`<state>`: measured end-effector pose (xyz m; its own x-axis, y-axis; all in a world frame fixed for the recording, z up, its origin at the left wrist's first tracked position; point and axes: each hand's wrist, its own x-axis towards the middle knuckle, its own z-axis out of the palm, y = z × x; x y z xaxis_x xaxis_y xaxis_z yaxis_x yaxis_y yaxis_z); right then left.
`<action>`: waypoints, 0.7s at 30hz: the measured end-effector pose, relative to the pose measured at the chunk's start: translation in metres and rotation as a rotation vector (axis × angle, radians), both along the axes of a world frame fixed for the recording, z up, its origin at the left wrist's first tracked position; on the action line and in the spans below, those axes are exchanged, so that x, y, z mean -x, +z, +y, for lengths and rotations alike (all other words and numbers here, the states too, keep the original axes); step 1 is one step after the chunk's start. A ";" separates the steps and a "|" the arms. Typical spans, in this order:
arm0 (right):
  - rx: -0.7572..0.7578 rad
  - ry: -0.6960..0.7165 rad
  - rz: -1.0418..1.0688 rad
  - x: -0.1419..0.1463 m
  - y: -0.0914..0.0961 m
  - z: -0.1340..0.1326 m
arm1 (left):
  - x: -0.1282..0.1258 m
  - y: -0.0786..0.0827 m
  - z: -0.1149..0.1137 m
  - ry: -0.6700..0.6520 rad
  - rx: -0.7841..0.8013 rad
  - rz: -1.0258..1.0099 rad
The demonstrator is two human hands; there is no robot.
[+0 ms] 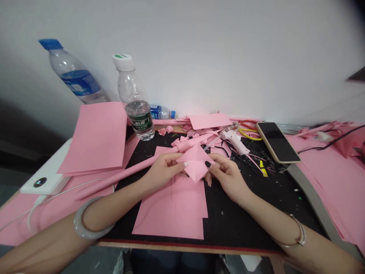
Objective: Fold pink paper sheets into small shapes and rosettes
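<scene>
A small pink piece of folded paper (pixel 195 161), diamond-shaped with a crease across it, is held up between both hands over the desk. My left hand (pixel 164 167) pinches its left corner, thumb on the near face and fingers behind. On the right corner, my right hand (pixel 228 173) grips it the same way, its dark-nailed thumb on the front. The fingers behind the paper are partly hidden. Beneath the hands lie pink paper sheets (pixel 171 217) on the black mat (pixel 239 220).
Behind the hands lie a glue gun (pixel 235 140), paper roses (pixel 162 131) and a long pink paper roll (pixel 125 174). A phone (pixel 278 141) rests at right. Two bottles, one with a green label (pixel 139 118) and one with a blue label (pixel 81 83), stand left, near a white power bank (pixel 42 182).
</scene>
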<state>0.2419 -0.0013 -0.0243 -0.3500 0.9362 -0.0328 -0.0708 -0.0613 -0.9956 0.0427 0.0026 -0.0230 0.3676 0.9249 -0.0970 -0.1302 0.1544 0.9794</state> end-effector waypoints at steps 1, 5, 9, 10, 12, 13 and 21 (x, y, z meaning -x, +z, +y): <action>0.028 -0.005 0.050 0.000 -0.001 0.001 | 0.001 0.000 0.000 -0.002 0.034 -0.057; 0.161 0.014 0.214 -0.002 0.000 0.001 | 0.004 -0.003 0.003 -0.020 0.152 -0.232; 0.245 0.079 0.301 -0.004 0.003 0.002 | 0.006 -0.004 0.005 -0.046 0.206 -0.341; 0.256 0.079 0.315 -0.004 0.003 0.002 | 0.006 -0.004 0.005 -0.046 0.219 -0.360; 0.259 0.058 0.334 -0.004 0.002 0.004 | 0.005 -0.003 0.005 -0.054 0.235 -0.388; 0.251 0.044 0.337 -0.004 0.001 0.005 | 0.004 -0.003 0.005 -0.061 0.237 -0.391; 0.052 -0.012 0.130 -0.004 -0.003 0.006 | 0.000 0.002 0.001 0.058 0.051 -0.078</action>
